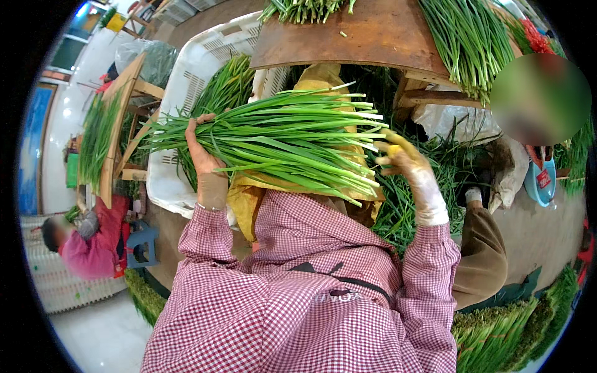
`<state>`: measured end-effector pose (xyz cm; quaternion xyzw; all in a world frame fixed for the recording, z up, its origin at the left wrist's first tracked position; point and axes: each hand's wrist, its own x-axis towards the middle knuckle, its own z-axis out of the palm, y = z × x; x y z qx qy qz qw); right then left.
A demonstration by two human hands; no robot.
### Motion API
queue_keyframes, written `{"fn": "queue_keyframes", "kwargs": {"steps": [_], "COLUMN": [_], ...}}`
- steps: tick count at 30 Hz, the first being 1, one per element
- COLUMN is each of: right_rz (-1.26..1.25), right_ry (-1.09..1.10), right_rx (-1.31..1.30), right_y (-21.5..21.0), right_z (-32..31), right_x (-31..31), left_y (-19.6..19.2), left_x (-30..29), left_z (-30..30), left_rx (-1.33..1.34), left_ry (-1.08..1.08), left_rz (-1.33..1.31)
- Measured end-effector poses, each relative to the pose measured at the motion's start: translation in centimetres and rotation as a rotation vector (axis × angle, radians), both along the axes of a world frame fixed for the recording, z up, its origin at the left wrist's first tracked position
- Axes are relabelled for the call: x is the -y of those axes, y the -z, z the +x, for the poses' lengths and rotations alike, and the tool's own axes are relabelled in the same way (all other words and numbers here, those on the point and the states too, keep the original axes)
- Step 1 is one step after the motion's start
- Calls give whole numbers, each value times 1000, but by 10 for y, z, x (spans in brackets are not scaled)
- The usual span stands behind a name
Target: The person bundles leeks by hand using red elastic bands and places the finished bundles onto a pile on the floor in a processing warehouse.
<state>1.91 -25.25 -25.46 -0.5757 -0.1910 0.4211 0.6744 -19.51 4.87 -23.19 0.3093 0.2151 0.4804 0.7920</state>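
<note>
Sleeves of red-and-white checked cloth [298, 311] fill the lower middle of the frame, both forearms rising from them. Just above, a yellow apron [249, 199] lies under a bundle of green chives [280, 140] that stretches across the centre, cut ends toward the right. The left hand [202, 152], left of centre, is raised with its fingers curled around the leafy end of the bundle, gripping it. The right hand [404, 165], in a pale, stained glove, stands upright just beside the cut ends with fingers loosely spread and half open; whether it touches the stalks I cannot tell.

Behind the bundle, in the upper left, a white slotted plastic crate [186, 81] leans at a tilt and holds more chives [227, 84]. Loose green stalks [429, 168] litter the floor to the right of the hands. At the top of the frame a brown wooden worktop [367, 37] carries another long sheaf of chives [466, 40] hanging over its edge. At lower right, trimmed bunches [510, 329] lie stacked. At the left edge a second person in a pink top [93, 248] bends beside a small blue stool [142, 242], and a tilted wooden board [118, 130] bears more greens.
</note>
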Motion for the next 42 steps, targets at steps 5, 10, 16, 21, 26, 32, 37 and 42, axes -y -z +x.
{"fn": "queue_keyframes", "kwargs": {"steps": [5, 10, 16, 21, 26, 32, 37, 42], "right_rz": [-144, -270, -417, 148, 190, 123, -95, -218], "right_ry": [-92, -188, -217, -67, -155, -83, 95, 338], "right_rx": [14, 58, 11, -178, -412, -407, -161, 31], "right_y": [-9, -24, 41, 28, 10, 23, 18, 36], "right_z": [15, 3, 10, 27, 5, -11, 4, 23], "right_x": [-40, -28, 17, -4, -45, -38, 0, 44], "left_y": [-32, -38, -19, -10, -16, -29, -34, -46], "left_x": [11, 7, -1, -2, -3, -7, -12, -8], "left_z": [20, 28, 19, 30, 34, 39, 34, 31], "left_rx": [-41, -64, -136, 17, 154, 279, 299, 353], "left_ry": [72, 70, 6, 57, 157, 207, 196, 185], "left_rz": [33, 199, 134, 52, 10, 37, 100, 191]}}
